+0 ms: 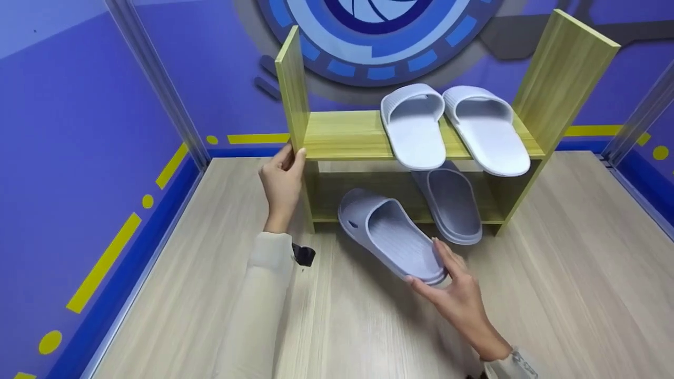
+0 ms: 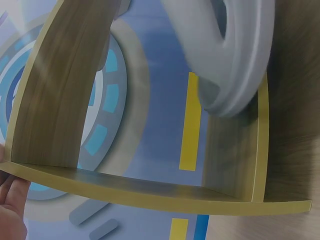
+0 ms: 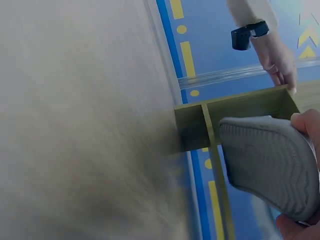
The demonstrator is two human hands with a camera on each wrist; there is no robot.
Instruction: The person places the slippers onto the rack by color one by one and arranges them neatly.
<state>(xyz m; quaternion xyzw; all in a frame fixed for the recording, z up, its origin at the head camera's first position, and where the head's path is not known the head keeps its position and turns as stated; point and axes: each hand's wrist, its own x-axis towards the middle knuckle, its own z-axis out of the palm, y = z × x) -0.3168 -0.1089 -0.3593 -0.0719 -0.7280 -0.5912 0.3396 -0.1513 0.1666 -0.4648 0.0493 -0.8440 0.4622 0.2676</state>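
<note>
My right hand [image 1: 461, 292] grips the heel end of a grey slide slipper [image 1: 403, 237], thumb on one side and fingers on the other. Its toe points toward the lower left of a wooden shoe rack [image 1: 347, 134]. In the right wrist view the ribbed sole of this slipper [image 3: 270, 160] shows. My left hand [image 1: 283, 184] holds the rack's left side panel near the upper shelf, with the thumb at its front edge. A second grey slipper [image 1: 455, 205] lies on the lower shelf at the right, its toe hidden under the upper shelf.
Two white slippers, one left [image 1: 418, 129] and one right [image 1: 489, 131], sit side by side on the upper shelf, heels over its front edge. The rack stands on a wood-grain table [image 1: 358, 326]. Behind and to the left rise blue printed walls [image 1: 79, 158].
</note>
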